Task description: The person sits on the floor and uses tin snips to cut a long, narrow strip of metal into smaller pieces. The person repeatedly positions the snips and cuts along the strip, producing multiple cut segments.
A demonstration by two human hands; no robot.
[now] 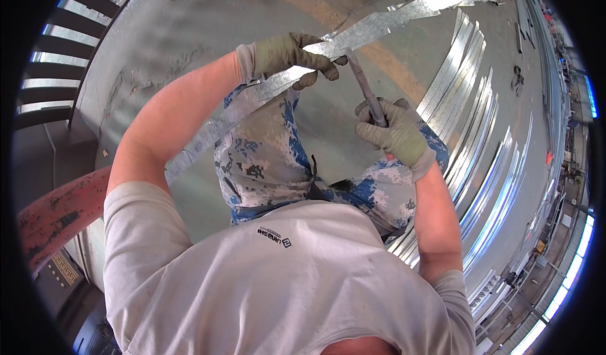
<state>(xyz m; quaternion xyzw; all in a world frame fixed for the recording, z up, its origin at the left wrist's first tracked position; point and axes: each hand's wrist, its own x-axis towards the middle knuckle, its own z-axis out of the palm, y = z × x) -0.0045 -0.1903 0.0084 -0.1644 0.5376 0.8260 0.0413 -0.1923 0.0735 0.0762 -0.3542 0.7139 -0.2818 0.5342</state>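
My left hand point(287, 57), in a worn greenish glove, is closed round a long, thin, shiny metal strip point(372, 29). The strip runs from beneath my left forearm, over my left knee and up to the far right; its edges look jagged in places. In my gloved right hand point(394, 131), held near my right knee, is a dark rod-shaped metal tool point(363, 84). Its far end reaches the strip's edge, close to my left fingertips. The exact kind of tool cannot be made out.
Several long metal strips point(457, 96) lie on the floor point(353, 115) to my right, with more lengths point(505, 172) beside them. A red, scuffed tube point(63, 213) curves past my left side. Dark slats point(63, 55) stand at the upper left. A small dark object point(517, 77) lies far right.
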